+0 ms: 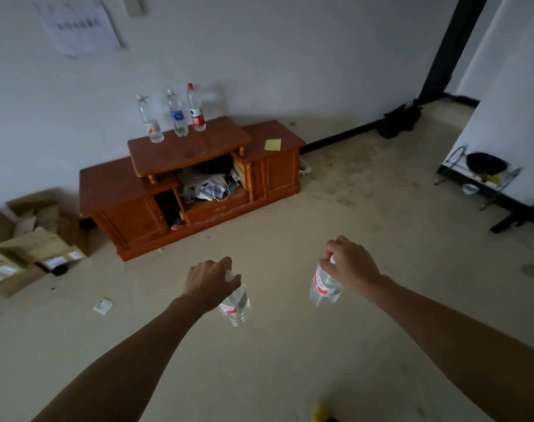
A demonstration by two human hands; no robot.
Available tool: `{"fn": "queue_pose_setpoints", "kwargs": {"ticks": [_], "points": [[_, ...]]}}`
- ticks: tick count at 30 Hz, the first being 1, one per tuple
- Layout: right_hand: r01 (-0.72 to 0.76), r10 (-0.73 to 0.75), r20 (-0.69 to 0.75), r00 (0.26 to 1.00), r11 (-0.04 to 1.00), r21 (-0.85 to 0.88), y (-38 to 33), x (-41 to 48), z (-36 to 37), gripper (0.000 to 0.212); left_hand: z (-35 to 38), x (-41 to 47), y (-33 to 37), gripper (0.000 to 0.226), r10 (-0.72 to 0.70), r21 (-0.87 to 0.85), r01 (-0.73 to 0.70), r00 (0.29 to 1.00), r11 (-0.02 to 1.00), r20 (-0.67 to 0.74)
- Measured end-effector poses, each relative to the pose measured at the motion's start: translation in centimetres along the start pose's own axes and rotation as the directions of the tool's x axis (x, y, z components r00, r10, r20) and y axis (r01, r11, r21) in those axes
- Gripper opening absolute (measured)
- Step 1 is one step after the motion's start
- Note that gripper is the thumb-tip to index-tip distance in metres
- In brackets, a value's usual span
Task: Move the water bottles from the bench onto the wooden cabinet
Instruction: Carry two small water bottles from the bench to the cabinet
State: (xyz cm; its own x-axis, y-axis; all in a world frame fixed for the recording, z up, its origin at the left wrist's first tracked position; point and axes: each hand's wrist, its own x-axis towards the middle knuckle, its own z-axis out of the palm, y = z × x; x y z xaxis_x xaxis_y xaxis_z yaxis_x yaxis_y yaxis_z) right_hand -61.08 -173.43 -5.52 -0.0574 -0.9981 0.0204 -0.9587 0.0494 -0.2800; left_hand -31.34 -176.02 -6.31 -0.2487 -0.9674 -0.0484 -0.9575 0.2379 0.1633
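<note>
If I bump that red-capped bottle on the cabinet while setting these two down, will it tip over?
Probably: the red-capped bottle is tall and narrow, so a nudge near the cap could topple it. It looks like clear plastic, so it is unlikely to break. Toppled, it might hit the blue-label bottle close beside it, or roll on the smooth cabinet top.
</note>
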Motion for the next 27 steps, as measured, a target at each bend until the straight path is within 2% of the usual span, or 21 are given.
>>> {"fn": "queue_pose_setpoints", "kwargs": {"ticks": [9,14,19,23,27], "points": [[0.178,-0.181,0.118,0.976,0.983,0.038,-0.7,27.1,5.1,0.021,0.7,21.8,-6.2,0.035,-0.136,0.02,0.135,0.989,0.991,0.059],[0.294,-0.296,0.076,0.952,0.955,0.033,-3.4,42.4,4.5,0.021,-3.1,33.0,-9.9,0.03,-0.265,-0.064,0.259,0.96,0.964,-0.094],[0.369,-0.373,0.109,0.921,0.928,0.056,-6.5,55.8,4.6,0.02,-4.9,42.6,-14.7,0.03,-0.399,-0.105,0.389,0.913,0.915,-0.091],[0.425,-0.43,0.108,0.896,0.903,0.069,-9.6,65.6,6.3,0.024,-5.0,51.5,-20.4,0.029,-0.407,-0.069,0.404,0.912,0.912,-0.046],[0.415,-0.418,0.155,0.895,0.908,0.048,-12.6,74.3,9.3,0.025,-4.1,59.5,-25.7,0.031,-0.419,-0.037,0.418,0.907,0.907,-0.024]]}}
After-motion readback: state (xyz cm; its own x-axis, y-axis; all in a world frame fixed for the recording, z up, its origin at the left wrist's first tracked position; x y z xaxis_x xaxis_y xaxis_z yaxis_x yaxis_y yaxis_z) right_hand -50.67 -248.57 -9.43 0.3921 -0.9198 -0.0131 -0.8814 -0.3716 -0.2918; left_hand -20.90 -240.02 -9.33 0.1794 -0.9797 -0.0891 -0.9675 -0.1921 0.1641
